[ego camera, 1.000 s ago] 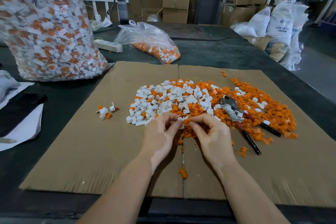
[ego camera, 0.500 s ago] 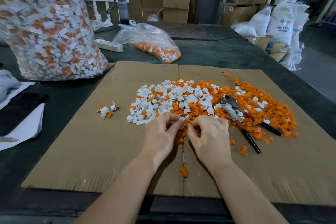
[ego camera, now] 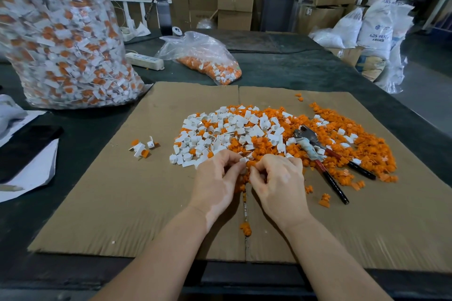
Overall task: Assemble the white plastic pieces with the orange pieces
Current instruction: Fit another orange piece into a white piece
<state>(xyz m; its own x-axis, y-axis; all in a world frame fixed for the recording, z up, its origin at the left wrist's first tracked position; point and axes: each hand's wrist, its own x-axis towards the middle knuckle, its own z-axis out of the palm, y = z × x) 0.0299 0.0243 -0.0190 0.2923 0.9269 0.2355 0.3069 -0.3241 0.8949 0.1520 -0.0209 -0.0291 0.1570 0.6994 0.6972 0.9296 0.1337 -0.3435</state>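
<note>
On a flattened cardboard sheet (ego camera: 102, 193) spread over a dark table (ego camera: 281, 68), a person's two bare hands meet at the near edge of a big loose heap of parts. The left hand (ego camera: 215, 178) and right hand (ego camera: 278, 178) sit close together, fingers curled inward; between their fingertips a small white plastic piece (ego camera: 242, 160) shows, with a bit of orange beside it, so both hands seem to be pinching parts to press them together, though the exact joint is hidden. Behind them lies the heap: white pieces (ego camera: 220, 129) mostly to the left, orange pieces (ego camera: 354, 142) spreading right, with red-handled pliers (ego camera: 318, 154) lying on top. Only a tiny cluster of joined white-and-orange parts (ego camera: 143, 148) sits apart to the left on the cardboard. A tall clear bag (ego camera: 61, 39) at far left looks full of white-and-orange parts, probably finished ones, and a smaller bag (ego camera: 208, 61) lies beyond the cardboard. Judging by the heap, a great many pieces are left to assemble.
</note>
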